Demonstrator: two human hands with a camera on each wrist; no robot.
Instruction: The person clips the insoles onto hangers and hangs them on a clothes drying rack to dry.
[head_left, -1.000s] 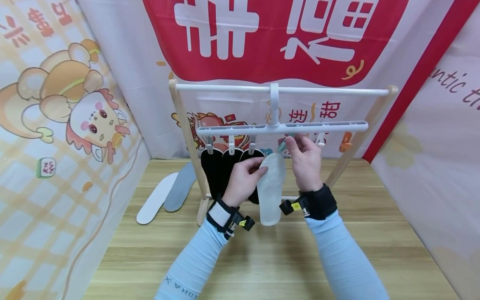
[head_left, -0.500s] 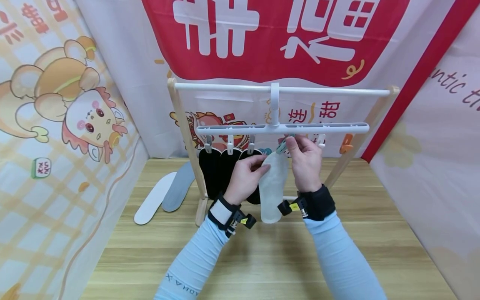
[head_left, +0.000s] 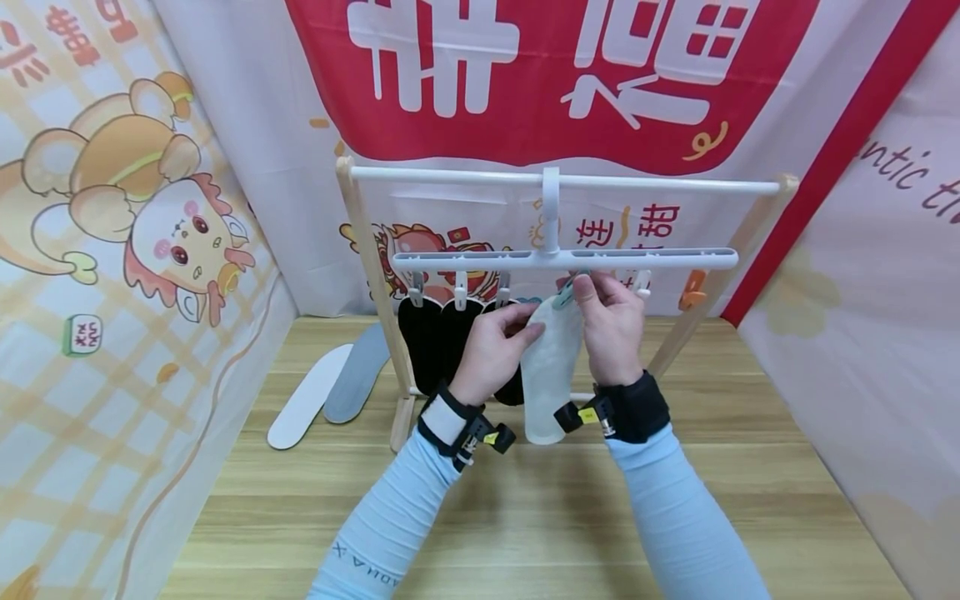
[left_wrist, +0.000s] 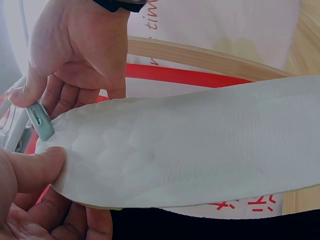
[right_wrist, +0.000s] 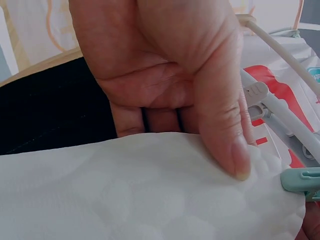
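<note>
A pale whitish insole hangs in front of the white hanger, toe end up. My left hand pinches its upper left edge, thumb on the front face, as the right wrist view also shows. With thumb and fingers, my right hand pinches a teal clip below the hanger bar. The clip's tip overlaps the insole's top edge in the left wrist view. Left of my left hand, several black insoles hang from grey and white clips, partly hidden by that hand.
The hanger hooks over the white rail of a wooden-legged rack. A white clip and an orange clip hang at right. On the wooden table, a white insole and a grey insole lie at left.
The pale insole has shifted slightly up and to the right, its top now meeting the teal clip. My left hand has moved a little right with it; my right hand stays near the same spot.
</note>
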